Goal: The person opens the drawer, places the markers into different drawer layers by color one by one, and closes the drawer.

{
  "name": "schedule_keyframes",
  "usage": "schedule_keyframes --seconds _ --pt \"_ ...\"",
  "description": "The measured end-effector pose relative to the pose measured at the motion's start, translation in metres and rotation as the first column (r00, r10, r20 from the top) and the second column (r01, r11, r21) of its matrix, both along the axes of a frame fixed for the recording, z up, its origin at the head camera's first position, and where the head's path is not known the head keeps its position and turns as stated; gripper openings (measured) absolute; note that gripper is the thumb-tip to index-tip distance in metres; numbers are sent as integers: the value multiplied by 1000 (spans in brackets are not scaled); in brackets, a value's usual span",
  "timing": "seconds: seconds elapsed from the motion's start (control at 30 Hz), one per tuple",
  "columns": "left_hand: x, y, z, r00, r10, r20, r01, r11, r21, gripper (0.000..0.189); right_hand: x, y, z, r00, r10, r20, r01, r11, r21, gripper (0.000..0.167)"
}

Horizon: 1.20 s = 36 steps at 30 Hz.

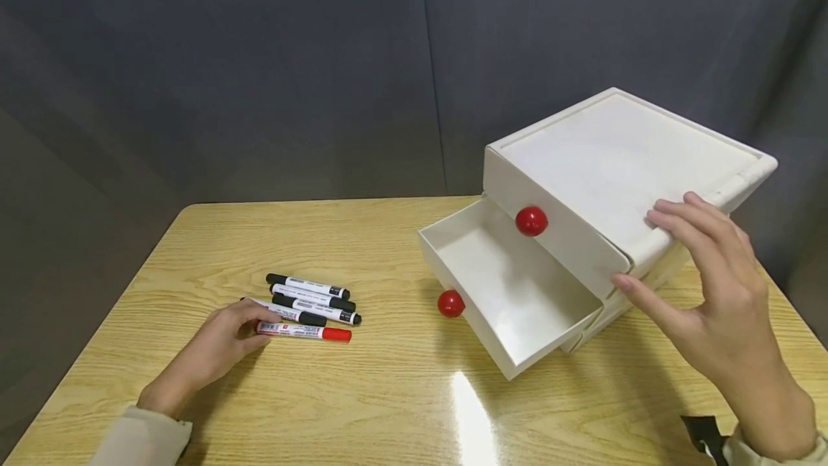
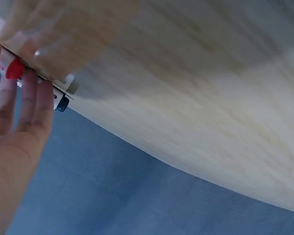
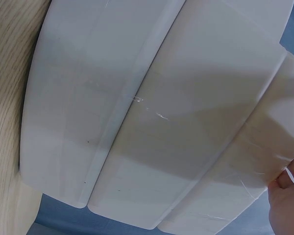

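Observation:
At the left, my left hand point(image 1: 220, 344) pinches the barrel end of a red-capped marker point(image 1: 304, 331) between thumb and fingers. The marker lies on the table, its red cap pointing right. Right behind it lie several black-capped markers point(image 1: 310, 286), roughly side by side; the fingers overlap the nearest one. My right hand point(image 1: 727, 293) rests on the right edge of a white drawer cabinet point(image 1: 637, 164), its fingers spread over the top and its thumb by the front corner. Below the closed top drawer point(image 1: 569, 229), a lower drawer point(image 1: 524, 275) is pulled out, with nothing inside.
Red ball knobs stick out from the top drawer point(image 1: 532, 221) and the pulled-out drawer point(image 1: 451, 303). The wooden table point(image 1: 388, 394) runs back to a dark grey curtain point(image 1: 291, 78). A black strap point(image 1: 705, 437) shows by the right sleeve.

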<state>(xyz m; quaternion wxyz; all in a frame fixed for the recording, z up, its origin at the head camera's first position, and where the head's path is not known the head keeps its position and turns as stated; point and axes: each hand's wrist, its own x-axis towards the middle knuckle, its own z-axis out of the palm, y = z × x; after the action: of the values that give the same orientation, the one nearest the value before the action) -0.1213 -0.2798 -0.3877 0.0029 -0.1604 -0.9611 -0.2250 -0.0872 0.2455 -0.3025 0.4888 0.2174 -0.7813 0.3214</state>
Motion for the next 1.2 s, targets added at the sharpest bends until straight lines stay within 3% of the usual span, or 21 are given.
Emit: schedule_keyframes --seconds 0.27,0.6,1.2 --pt "0 3 0 1000 1 5 -1 998 -64 25 1 -2 2 1000 4 -2 -4 1000 -2 77" --pt "4 6 2 997 -28 -66 25 999 -43 24 0 0 0 1000 9 6 -9 1000 5 77" --pt "-2 33 24 976 -111 -187 113 994 1 25 3 -4 3 1000 -2 18 1 1000 4 78"
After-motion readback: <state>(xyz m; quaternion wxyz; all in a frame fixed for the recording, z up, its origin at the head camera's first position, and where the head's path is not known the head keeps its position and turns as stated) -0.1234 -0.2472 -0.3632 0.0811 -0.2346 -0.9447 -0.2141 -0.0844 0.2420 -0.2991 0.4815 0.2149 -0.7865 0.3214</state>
